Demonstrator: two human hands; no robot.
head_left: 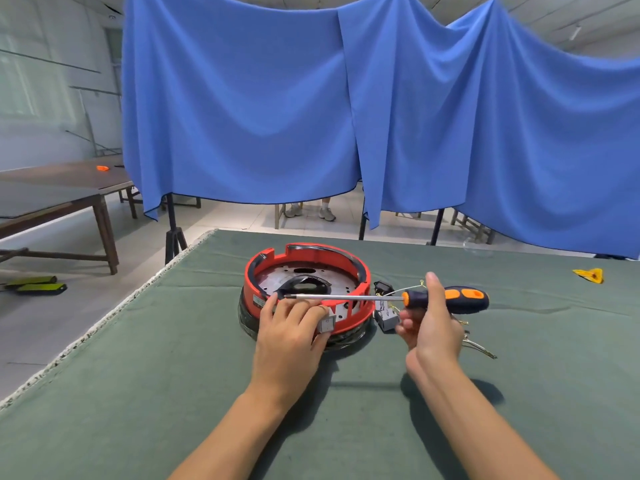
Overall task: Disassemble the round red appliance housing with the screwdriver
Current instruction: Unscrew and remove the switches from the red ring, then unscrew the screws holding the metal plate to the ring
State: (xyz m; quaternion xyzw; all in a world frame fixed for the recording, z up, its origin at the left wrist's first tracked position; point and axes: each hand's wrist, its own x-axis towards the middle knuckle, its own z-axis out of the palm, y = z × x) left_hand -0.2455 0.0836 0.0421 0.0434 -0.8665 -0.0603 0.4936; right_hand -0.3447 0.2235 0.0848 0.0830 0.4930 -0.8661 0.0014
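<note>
**Mia:** What is the left hand [291,327] doing?

**Ben:** It rests on the near edge of the red housing [304,289], with its fingers bent over the rim. The housing sits in the middle of the green cloth table [173,375].

**Mia:** And the right hand [431,327]?

**Ben:** It holds the screwdriver [398,298] by the handle. The long metal part lies flat across the housing, and its tip is right by the left fingers.

**Mia:** What could go wrong?

**Ben:** I think the tip could slip and poke those fingers. The housing could also slide if the left hand lets go.

**Mia:** What else is there?

**Ben:** A brown table [69,188] on the left. Small parts with wires [386,315] lie beside the housing. A big blue curtain [346,116] hangs behind. A yellow scrap [590,274] lies far right.
</note>
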